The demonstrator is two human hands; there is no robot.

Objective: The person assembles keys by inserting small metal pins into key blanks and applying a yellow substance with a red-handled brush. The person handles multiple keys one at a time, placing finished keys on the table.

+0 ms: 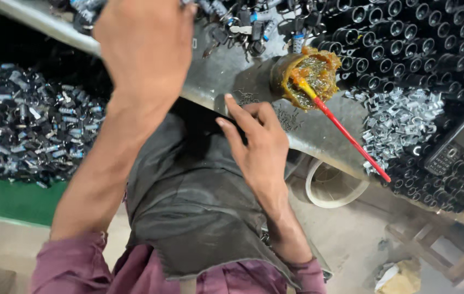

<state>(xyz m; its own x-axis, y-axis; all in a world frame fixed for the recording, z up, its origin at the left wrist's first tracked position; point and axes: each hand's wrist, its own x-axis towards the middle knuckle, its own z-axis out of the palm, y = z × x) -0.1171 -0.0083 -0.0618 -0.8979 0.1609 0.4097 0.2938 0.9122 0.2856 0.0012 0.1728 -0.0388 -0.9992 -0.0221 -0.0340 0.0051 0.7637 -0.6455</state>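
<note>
Head view: the person's left hand [144, 46] is raised toward the top of the frame, its back to the camera, forearm stretched up from a maroon sleeve [74, 267]. Its fingers reach into a cluster of small black parts [253, 24] at the far edge of the grey metal table [226, 71] and are hidden behind the hand, so whether they are apart or closed on anything cannot be told. The right hand [259, 147] lies lower, at the table's near edge, wrist bent. Its fingers are loosely spread and slightly curled, tips pressing on the table edge and on the dark cloth [188, 196] draped over the lap; they clamp nothing. Just beyond the right hand's fingertips, near but apart from them, stands a small round tin [302, 73] smeared with amber grease. A red-handled brush [346, 133] sticks out of it, slanting down to the right. Right of the tin lie a heap of silvery metal clips [401, 117] and rows of black tubes [422, 32].
</note>
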